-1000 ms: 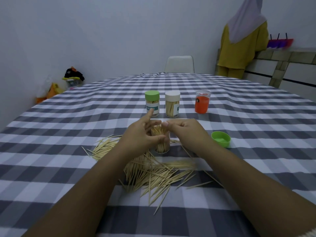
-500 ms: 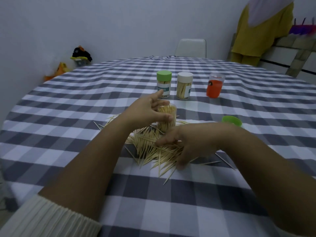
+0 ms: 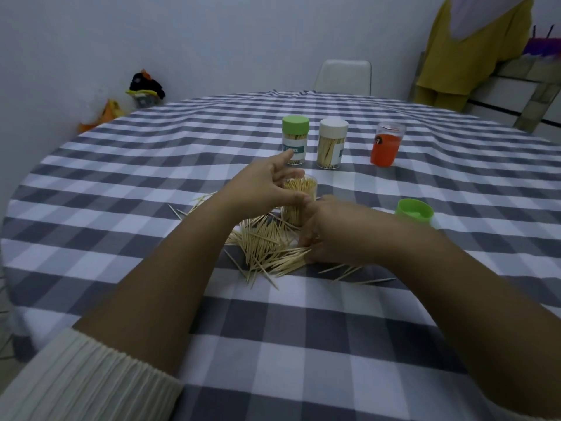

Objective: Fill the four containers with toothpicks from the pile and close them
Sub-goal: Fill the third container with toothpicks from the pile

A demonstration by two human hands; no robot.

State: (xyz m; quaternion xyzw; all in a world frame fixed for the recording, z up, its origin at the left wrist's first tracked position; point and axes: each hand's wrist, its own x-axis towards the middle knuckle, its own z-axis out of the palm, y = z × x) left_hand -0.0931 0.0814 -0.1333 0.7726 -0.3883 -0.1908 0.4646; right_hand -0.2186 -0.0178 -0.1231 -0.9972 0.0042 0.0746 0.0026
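Head view. The left hand (image 3: pixel 261 189) grips the open container (image 3: pixel 299 205), thumb and fingers curled round its clear wall; the container stands upright and is packed with toothpicks to its mouth. The right hand (image 3: pixel 331 230) lies just beside the container's base, palm down on the near edge of the toothpick pile (image 3: pixel 267 247); its fingers bend toward the sticks, but whether they pinch any cannot be told from this angle. The pile spreads below and between both hands on the checked tablecloth (image 3: pixel 303 344), with stray sticks trailing out under the right wrist. Beyond the left hand stand a green-lidded container (image 3: pixel 295 139) and, beside it, a white-lidded container (image 3: pixel 332 143), both closed and holding toothpicks. Farther right of these stands an orange container (image 3: pixel 385 145) without a lid. A loose green lid (image 3: pixel 414 211) lies just beyond the right forearm, apart from it.
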